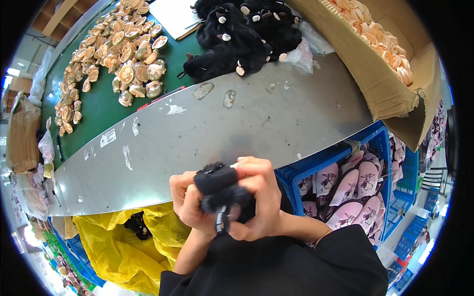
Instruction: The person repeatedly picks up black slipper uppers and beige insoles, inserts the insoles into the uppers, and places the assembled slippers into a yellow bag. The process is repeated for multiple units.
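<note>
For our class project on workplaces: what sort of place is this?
Probably a factory or assembly workshop: the workbench holds a heap of small hollow parts and black plush pieces, while a blue crate holds many similar pink slipper-like items.

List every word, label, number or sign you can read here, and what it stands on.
None can be read clearly.
White sticker on the grey metal table: print too small.
Small black tag on the held furry black piece: pale lettering, too small and blurred.
White paper near the top: no legible writing.
</note>
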The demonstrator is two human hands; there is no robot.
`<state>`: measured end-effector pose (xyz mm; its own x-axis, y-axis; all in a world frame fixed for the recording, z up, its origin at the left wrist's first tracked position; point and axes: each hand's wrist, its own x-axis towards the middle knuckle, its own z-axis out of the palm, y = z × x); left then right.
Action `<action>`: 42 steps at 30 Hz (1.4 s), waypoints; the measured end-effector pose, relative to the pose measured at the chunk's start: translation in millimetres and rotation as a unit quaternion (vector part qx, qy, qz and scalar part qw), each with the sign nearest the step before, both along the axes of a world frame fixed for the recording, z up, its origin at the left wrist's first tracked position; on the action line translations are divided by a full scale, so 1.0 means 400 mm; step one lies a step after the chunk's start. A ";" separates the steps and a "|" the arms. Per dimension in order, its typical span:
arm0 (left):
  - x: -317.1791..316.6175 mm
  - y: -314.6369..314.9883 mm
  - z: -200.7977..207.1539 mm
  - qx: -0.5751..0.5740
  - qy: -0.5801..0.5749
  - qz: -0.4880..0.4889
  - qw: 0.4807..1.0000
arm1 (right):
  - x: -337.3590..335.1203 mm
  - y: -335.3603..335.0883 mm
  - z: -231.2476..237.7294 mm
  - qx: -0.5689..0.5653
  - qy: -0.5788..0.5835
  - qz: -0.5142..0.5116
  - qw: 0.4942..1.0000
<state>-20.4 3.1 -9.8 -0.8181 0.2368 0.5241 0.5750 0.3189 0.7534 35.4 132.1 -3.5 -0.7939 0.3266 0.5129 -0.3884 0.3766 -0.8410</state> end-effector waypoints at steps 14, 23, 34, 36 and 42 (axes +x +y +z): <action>-0.027 0.002 0.022 0.174 -0.185 -0.150 0.955 | -0.011 0.036 -0.019 -0.351 -0.180 0.162 0.905; -0.040 -0.018 -0.002 0.089 -0.149 -0.292 0.941 | -0.003 0.026 -0.025 -0.500 -0.243 0.264 0.788; -0.035 -0.013 0.017 0.054 -0.163 -0.296 0.940 | -0.001 0.018 -0.066 -0.558 -0.329 0.251 0.720; -0.031 -0.011 0.003 0.047 -0.139 -0.288 0.946 | 0.001 0.013 -0.070 -0.565 -0.330 0.258 0.710; -0.043 -0.006 0.002 0.036 -0.133 -0.299 0.944 | -0.003 0.038 -0.044 -0.567 -0.348 0.252 0.703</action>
